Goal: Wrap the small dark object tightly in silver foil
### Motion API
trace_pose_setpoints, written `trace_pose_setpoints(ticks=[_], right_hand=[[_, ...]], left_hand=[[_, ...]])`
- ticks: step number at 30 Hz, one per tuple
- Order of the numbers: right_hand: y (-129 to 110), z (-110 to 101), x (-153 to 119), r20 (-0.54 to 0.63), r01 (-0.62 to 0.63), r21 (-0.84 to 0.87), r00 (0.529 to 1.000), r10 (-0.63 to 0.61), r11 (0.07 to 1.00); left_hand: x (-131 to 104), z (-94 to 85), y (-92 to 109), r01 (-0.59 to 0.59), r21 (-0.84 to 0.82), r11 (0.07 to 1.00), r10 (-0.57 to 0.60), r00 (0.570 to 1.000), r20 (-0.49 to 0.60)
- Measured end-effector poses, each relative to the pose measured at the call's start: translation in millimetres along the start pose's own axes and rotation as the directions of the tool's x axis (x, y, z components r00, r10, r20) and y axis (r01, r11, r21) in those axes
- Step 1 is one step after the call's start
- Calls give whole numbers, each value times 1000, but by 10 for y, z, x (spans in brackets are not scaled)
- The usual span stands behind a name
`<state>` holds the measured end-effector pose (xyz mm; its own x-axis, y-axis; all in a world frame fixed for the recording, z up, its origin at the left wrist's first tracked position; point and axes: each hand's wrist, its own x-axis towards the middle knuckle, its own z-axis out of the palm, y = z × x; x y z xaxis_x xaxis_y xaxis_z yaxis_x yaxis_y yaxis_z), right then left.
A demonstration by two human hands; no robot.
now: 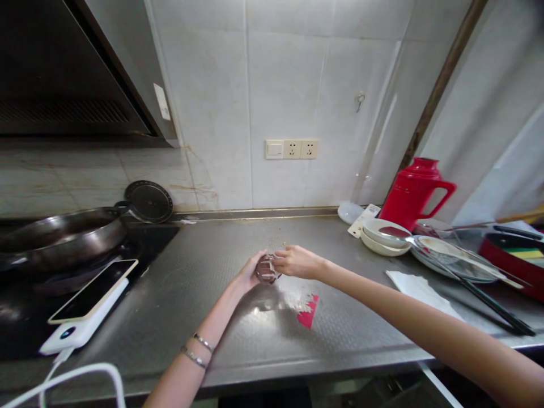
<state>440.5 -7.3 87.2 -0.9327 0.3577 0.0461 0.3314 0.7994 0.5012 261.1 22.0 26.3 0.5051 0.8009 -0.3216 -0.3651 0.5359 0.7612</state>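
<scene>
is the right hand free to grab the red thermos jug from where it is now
Probably not at once: the right hand and left hand both grip a small glass object. The red thermos jug stands behind stacked bowls.

The small clear wrapped thing (267,268) held between the left hand (247,275) and right hand (298,262) is too blurred to name, and their fingers cover its sides. At far left the wok (59,231) is cut off by the edge. At right the red pan (516,258) runs out of view. The white cable (80,375) leaves at the near-left corner.
</scene>
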Motion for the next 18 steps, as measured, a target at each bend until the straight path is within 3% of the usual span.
trace_pose_setpoints(ticks=[3,9,12,16,18], right_hand=[[-33,24,-10,-3,-101,-9,995,101,995],[-365,149,-2,4,-378,146,925,381,914],[-629,209,70,3,-531,305,831,556,791],[-959,280,271,16,-669,531,621,784,520],[-1062,310,379,17,-674,614,532,847,411]], left_hand=[[31,0,-5,-99,-46,994,95,992,-87],[4,49,-34,-210,-71,975,204,975,-84],[-31,96,-73,-264,-109,958,256,963,-81],[-51,122,-127,-303,-123,945,294,952,-86],[-49,115,-147,-306,-121,944,294,950,-106]])
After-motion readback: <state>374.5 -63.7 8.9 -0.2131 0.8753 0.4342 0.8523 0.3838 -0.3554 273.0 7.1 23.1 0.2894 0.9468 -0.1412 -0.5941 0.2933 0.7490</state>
